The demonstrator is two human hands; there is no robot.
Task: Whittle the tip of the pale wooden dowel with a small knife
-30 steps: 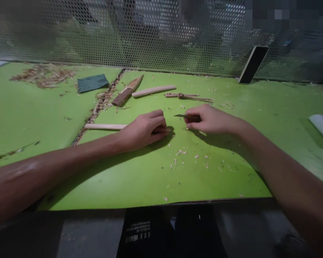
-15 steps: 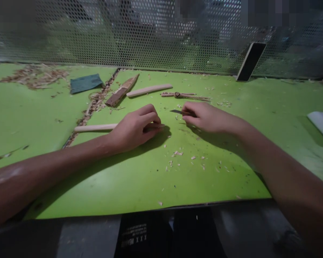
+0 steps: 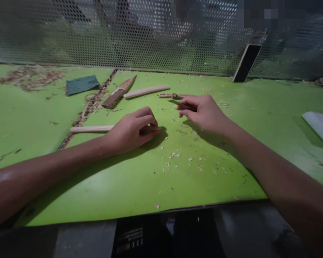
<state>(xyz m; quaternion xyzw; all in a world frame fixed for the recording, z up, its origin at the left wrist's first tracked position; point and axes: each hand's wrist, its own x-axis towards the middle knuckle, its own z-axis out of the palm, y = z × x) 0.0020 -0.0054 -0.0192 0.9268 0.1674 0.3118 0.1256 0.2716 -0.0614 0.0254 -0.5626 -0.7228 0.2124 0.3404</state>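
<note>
My left hand (image 3: 133,128) is closed around a pale, peeled wooden stick (image 3: 93,129); its long end sticks out to the left and its tip barely shows past my fingertips. In my right hand (image 3: 200,111) is a small knife (image 3: 174,103), gripped between thumb and fingers, its thin blade pointing left. The handle is mostly hidden in my palm. A gap separates the blade from the stick. Behind the knife lies a knotted twig (image 3: 167,95), partly covered by my right hand. Small wood chips (image 3: 174,155) are scattered in front of both hands.
Farther back on the green table (image 3: 118,186) lie another pale stick (image 3: 146,91) and a pointed brown wood piece (image 3: 120,91). Sandpaper-like dark green sheet (image 3: 82,85) and a shavings heap (image 3: 29,77) are at left. A phone (image 3: 247,63) leans against the perforated screen (image 3: 150,43). A white object (image 3: 319,125) sits right.
My right hand with the knife has risen slightly and moved back, now covering part of the knotted twig. My left hand keeps its hold on the stick. The whole view has shifted a little.
</note>
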